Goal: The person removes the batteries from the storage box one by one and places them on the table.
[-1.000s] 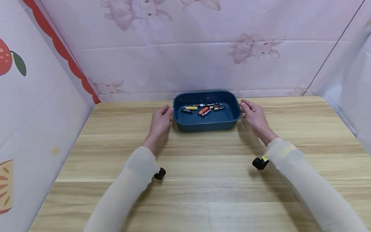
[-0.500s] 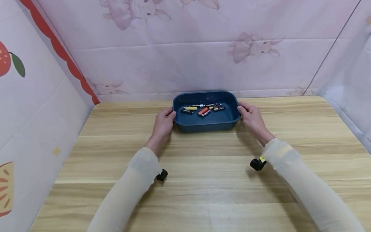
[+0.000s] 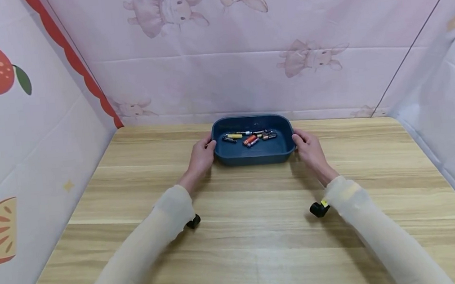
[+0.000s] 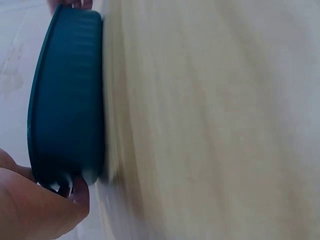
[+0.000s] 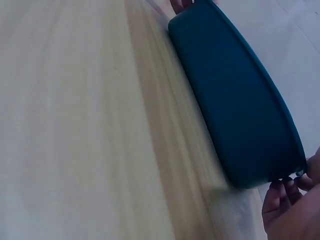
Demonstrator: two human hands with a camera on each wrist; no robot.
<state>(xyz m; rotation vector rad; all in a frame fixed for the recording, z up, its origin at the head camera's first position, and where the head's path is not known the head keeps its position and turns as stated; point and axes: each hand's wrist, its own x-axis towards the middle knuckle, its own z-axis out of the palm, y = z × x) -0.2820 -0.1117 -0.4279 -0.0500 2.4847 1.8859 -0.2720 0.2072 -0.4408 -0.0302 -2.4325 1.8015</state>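
A dark blue oblong tray (image 3: 253, 157) sits on the wooden table near the back wall and holds several small batteries (image 3: 250, 137). My left hand (image 3: 202, 156) grips the tray's left end, thumb over the rim. At the other end my right hand (image 3: 308, 148) grips the rim the same way. In the left wrist view the tray wall (image 4: 67, 100) stands beside my left hand (image 4: 35, 205). The right wrist view shows the tray wall (image 5: 235, 115) with my right hand (image 5: 292, 205) curled at its end.
The wooden table (image 3: 256, 238) stretches toward me in front of the tray. Printed fabric walls (image 3: 243, 46) close in at the back, left and right. A black wrist camera (image 3: 318, 208) hangs under each sleeve.
Both hands closed in from beside the tray onto its ends. The tray has since shifted slightly toward me.
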